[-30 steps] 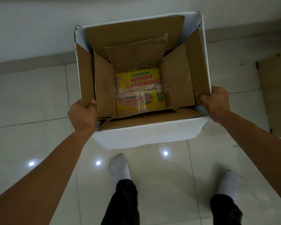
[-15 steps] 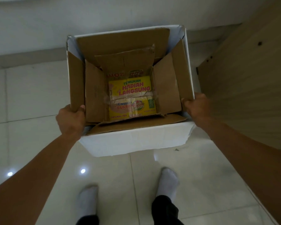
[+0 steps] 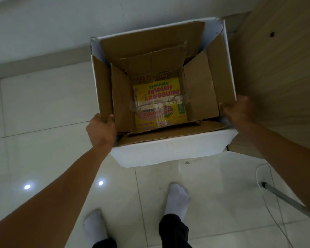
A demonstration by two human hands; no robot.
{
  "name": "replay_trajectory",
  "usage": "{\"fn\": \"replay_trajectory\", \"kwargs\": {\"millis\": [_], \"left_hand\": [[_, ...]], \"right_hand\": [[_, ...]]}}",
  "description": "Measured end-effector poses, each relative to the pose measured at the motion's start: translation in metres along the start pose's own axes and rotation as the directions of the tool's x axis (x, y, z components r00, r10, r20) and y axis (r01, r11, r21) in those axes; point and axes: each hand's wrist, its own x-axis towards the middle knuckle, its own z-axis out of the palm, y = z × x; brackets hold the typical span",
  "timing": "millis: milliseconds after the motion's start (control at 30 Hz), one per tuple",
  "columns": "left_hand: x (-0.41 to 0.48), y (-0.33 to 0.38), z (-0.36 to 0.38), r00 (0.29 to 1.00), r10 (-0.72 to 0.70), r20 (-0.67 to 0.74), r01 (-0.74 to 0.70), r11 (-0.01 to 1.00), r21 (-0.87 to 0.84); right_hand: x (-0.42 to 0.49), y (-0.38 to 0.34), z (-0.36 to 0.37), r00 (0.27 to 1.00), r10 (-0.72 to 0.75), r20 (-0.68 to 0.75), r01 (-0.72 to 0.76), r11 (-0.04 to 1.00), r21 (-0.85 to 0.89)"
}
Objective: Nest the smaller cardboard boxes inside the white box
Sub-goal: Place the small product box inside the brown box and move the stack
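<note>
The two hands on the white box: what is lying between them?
In the head view, between the left hand and the right hand sits the white box's open interior: a brown cardboard box nested inside, with a yellow tea box at the bottom.

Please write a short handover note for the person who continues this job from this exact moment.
Left hand: gripping the left edge of the white box.
Right hand: gripping its right edge.
The box is held open side up, above the tiled floor.
Done: a brown cardboard box sits inside, and a yellow tea box lies at the bottom.
Left: no other loose boxes are in view; check whether more remain.
</note>
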Motion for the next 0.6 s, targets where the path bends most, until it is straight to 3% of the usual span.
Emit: {"fn": "replay_trajectory", "kwargs": {"millis": [200, 600], "left_hand": [[-0.011, 0.012, 0.014, 0.999, -0.006, 0.037, 0.006, 1.000, -0.009], [-0.016, 0.013, 0.014, 0.996, -0.038, 0.076, 0.037, 0.999, 0.005]], "right_hand": [[0.009, 0.006, -0.018, 0.999, 0.055, -0.001, -0.055, 0.996, -0.077], [0.010, 0.005, -0.031, 0.996, 0.056, 0.064, -0.053, 0.998, -0.046]]}}
